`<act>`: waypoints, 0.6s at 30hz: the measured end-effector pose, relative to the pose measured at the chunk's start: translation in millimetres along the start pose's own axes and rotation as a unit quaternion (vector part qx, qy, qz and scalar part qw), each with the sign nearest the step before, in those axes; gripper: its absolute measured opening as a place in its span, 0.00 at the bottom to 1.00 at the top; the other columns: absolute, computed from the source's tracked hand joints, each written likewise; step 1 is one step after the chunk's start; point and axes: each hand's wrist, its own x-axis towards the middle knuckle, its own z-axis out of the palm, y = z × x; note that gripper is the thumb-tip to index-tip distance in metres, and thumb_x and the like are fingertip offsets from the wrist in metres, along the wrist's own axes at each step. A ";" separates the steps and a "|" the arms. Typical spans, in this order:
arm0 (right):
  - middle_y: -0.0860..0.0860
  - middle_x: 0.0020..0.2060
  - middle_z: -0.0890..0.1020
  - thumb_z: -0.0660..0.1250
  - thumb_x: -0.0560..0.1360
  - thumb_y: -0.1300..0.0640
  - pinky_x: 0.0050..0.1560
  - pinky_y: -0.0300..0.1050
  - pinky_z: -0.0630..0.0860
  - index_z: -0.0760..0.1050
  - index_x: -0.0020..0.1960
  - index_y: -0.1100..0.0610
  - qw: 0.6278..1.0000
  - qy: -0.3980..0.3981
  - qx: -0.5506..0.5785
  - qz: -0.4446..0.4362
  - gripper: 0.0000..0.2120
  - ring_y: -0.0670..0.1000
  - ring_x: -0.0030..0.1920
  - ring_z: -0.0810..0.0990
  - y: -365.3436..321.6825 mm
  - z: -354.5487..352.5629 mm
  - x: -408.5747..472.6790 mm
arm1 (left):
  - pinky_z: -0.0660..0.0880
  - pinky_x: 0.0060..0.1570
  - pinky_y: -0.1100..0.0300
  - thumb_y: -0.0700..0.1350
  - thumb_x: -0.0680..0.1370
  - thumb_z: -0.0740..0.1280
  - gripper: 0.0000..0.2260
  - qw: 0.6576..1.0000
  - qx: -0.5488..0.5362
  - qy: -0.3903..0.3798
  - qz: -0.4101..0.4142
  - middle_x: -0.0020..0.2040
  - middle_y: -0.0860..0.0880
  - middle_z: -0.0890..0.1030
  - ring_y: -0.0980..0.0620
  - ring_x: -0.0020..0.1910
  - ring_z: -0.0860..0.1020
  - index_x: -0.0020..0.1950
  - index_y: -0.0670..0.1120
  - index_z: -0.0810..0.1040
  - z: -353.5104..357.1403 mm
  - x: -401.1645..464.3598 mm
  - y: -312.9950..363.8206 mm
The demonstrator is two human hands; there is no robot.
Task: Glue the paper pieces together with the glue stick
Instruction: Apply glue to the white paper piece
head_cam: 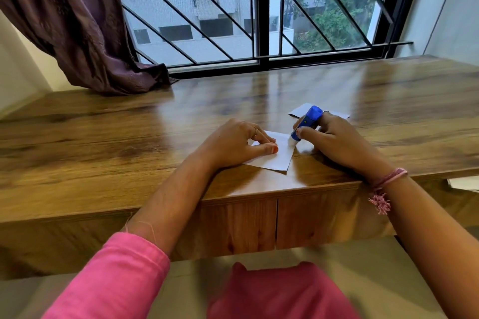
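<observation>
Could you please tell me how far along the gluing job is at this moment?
Done: glue stick is uncapped. In hand: right hand rubs its tip on the near paper, which the left hand pins flat. Left: joining the second paper, lying apart behind.

left hand [233, 142] pressing flat, right hand [334, 138] gripping

paper pieces: 2 — one near [277, 156], one far [302, 109] | glue stick [307, 122]: 1 | hands: 2 — left [233, 142], right [334, 137] | table [103, 137]: 1 | curtain [77, 21]: 1
</observation>
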 end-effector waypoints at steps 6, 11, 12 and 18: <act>0.48 0.33 0.75 0.64 0.75 0.53 0.35 0.42 0.70 0.77 0.49 0.54 1.000 -0.007 0.006 -0.002 0.07 0.47 0.30 0.74 -3.7 -1.2 -2.7 | 0.66 0.40 0.77 0.55 0.73 0.70 0.11 1.000 0.003 -0.001 0.001 0.53 0.59 0.83 0.65 0.49 0.77 0.51 0.53 0.84 0.0 -0.3 0.4; 0.48 0.32 0.75 0.65 0.75 0.53 0.37 0.45 0.72 0.78 0.48 0.55 1.000 0.005 0.008 -0.004 0.06 0.50 0.30 0.74 -4.5 -0.3 -4.1 | 0.66 0.41 0.76 0.56 0.73 0.70 0.11 1.000 -0.002 -0.005 -0.007 0.54 0.59 0.83 0.64 0.50 0.77 0.51 0.53 0.84 -0.1 1.0 -0.6; 0.47 0.33 0.76 0.65 0.75 0.53 0.38 0.45 0.72 0.78 0.48 0.55 1.000 0.004 0.004 -0.006 0.07 0.51 0.30 0.75 -4.4 -0.1 -4.3 | 0.66 0.41 0.76 0.55 0.73 0.70 0.10 1.000 -0.002 -0.005 -0.007 0.53 0.59 0.83 0.64 0.50 0.77 0.51 0.53 0.84 0.0 1.0 -0.8; 0.45 0.35 0.77 0.65 0.75 0.53 0.39 0.43 0.71 0.78 0.46 0.51 1.000 -0.005 0.015 -0.027 0.03 0.51 0.35 0.75 -2.9 0.0 -5.7 | 0.66 0.43 0.80 0.56 0.73 0.71 0.10 1.000 -0.010 0.002 -0.014 0.53 0.60 0.83 0.67 0.51 0.76 0.50 0.53 0.84 0.1 0.5 -2.6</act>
